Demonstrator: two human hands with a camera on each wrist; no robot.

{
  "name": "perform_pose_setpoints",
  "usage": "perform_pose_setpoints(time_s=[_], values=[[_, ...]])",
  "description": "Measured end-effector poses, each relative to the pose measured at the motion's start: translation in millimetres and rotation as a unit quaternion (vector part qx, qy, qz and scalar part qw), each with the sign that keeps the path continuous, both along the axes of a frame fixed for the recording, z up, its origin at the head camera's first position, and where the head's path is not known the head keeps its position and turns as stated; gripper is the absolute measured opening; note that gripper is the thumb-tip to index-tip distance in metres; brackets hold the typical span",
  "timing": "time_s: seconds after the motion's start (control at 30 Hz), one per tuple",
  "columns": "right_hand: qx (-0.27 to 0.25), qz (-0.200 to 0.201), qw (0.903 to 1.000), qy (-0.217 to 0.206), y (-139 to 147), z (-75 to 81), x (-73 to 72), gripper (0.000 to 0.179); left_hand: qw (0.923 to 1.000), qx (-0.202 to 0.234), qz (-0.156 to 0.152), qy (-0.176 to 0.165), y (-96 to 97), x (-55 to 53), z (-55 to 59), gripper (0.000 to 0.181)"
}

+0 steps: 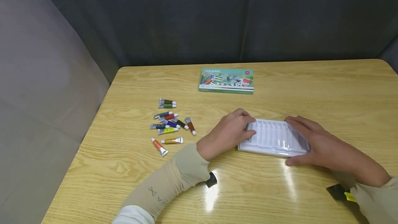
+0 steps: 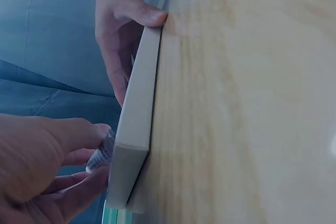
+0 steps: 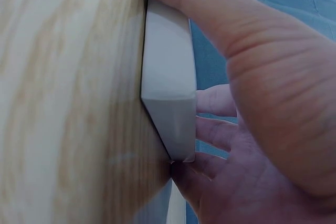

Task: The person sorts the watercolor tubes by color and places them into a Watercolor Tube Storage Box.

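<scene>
A white plastic tray (image 1: 267,154) with a row of slots lies on the wooden table in front of me. At its left end, my left hand (image 1: 228,132) pinches a small paint tube (image 2: 103,153) between thumb and fingers; the tube has a pale cap and is mostly covered by the fingers. My right hand (image 1: 317,144) holds the tray's right end, thumb at the near edge and fingers at the far edge. The right wrist view shows the tray's white side wall (image 3: 169,51) against the table, with the right fingers past its end.
Several paint tubes (image 1: 168,131) in various colours lie loosely grouped left of the left hand. Farther back lies a teal printed paint box (image 1: 227,81). A dark curtain (image 1: 186,20) hangs behind the table (image 1: 124,189).
</scene>
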State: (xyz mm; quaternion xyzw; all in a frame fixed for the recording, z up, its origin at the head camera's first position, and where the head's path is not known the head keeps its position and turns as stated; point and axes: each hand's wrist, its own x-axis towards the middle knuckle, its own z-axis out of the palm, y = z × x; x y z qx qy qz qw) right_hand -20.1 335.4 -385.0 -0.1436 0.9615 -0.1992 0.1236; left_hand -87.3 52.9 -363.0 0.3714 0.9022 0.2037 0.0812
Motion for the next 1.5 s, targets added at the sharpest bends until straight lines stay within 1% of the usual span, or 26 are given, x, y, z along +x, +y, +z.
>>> perform_pose_setpoints(time_s=[0.13,0.2,0.27,0.37,0.57,0.67,0.8,0.97,1.17,1.5], values=[[-0.003,0.0,1.0,0.003,0.6,0.2,0.9,0.13,0.9986,-0.02,-0.017,0.046,1.3,1.4,-1.5,0.037],[-0.005,0.0,1.0,0.006,0.7,-0.1,1.3,0.129,0.997,-0.022,-0.025,0.069,1.0,1.5,-2.9,0.036],[-0.006,-0.001,0.9999,0.008,0.8,-0.6,1.8,0.129,0.9956,-0.025,-0.026,0.086,0.6,1.3,-3.9,0.035],[-0.007,0.0,0.9999,0.013,0.9,-1.3,2.3,0.129,0.9951,-0.028,-0.021,0.093,-0.7,0.7,-5.4,0.036],[-0.005,0.001,0.9999,0.013,0.8,-1.5,2.2,0.128,0.994,-0.04,-0.016,0.101,-3.5,-0.5,-6.8,0.046],[-0.005,0.001,0.9999,0.01,0.1,-0.8,2.2,0.128,0.9948,-0.035,-0.008,0.095,-6.0,-1.0,-8.2,0.045],[-0.004,0.0,1.0,0.005,-1.4,0.1,2.0,0.127,0.9975,-0.017,-0.001,0.069,-9.3,-2.2,-9.9,0.042],[-0.003,-0.003,1.0,0.0,-2.2,0.8,1.5,0.129,0.9985,-0.014,-0.001,0.053,-10.1,-3.3,-9.4,0.047],[-0.002,-0.004,1.0,-0.002,-1.7,0.5,1.5,0.13,0.999,-0.015,0.007,0.042,-10.4,-4.7,-8.6,0.049],[0.0,-0.005,1.0,-0.008,-0.9,0.4,-0.1,0.131,0.9987,-0.029,-0.009,0.04,-12.1,-8.9,-8.6,0.04]])
